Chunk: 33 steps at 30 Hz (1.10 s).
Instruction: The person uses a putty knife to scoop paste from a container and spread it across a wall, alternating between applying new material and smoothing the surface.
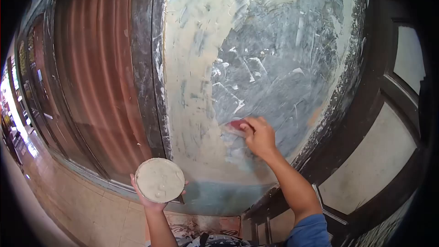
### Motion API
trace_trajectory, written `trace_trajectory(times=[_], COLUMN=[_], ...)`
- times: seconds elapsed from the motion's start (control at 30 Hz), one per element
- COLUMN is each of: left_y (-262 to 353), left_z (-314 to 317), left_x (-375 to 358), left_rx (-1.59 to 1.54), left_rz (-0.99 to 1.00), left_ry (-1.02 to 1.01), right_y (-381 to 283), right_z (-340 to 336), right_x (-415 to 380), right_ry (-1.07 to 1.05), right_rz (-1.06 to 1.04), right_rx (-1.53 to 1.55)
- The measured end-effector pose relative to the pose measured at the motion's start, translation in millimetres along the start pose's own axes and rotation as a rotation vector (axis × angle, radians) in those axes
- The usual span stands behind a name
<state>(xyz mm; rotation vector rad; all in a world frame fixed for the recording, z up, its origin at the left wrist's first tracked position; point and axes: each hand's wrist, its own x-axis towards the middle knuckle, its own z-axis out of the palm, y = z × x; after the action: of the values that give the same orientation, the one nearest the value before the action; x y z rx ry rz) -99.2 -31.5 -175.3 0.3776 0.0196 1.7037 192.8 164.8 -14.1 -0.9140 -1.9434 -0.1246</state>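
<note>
Two bare hands were at work in front of a wall pillar (274, 64) that was partly covered with pale putty. On the far left, a corridor with a tiled floor (82, 206) ran away along a brown corrugated shutter (96, 73), and a dark frame (144, 64) stood between the shutter and the pillar. Low in the picture, the left hand (148, 199) was held palm up with the fingers spread under a round plate (160, 179), which was full of the same pale putty; the plate was just below the putty-covered part of the pillar and did not touch it. More to the right, the right hand (259, 136) was raised to the pillar, and its fingers were closed in a pinch on a small red scraper (235, 126), which was pressed flat against the grey surface at the edge of the fresh putty. A blue sleeve (308, 231) showed on the right arm near the lower edge. On the far right stood a dark wooden door (379, 155) with light panels.
</note>
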Motion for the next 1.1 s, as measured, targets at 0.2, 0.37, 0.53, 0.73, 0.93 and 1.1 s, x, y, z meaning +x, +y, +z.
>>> trace_trajectory(times=[0.2,0.37,0.53,0.73,0.93,1.1], left_y=[-1,-2,-5,-6,-5,-7], left_z=[0,2,10,8,3,14], left_x=[-4,-2,-6,-3,-6,-3], left_rx=[-0.015,-0.051,-0.132,0.001,-0.054,-0.084], left_rz=[0.012,-0.017,0.022,-0.004,-0.005,-0.013], left_ry=[0.026,0.007,0.029,-0.010,0.009,0.012], right_y=[4,-6,-2,-7,9,-2], right_z=[22,-2,17,1,15,12], right_x=[-12,9,-16,18,-12,8], right_ry=[-0.037,0.057,-0.064,0.117,-0.105,-0.023], right_rz=[-0.096,-0.093,-0.156,-0.106,-0.169,-0.124], right_rx=[-0.029,-0.027,-0.014,-0.026,-0.057,-0.077])
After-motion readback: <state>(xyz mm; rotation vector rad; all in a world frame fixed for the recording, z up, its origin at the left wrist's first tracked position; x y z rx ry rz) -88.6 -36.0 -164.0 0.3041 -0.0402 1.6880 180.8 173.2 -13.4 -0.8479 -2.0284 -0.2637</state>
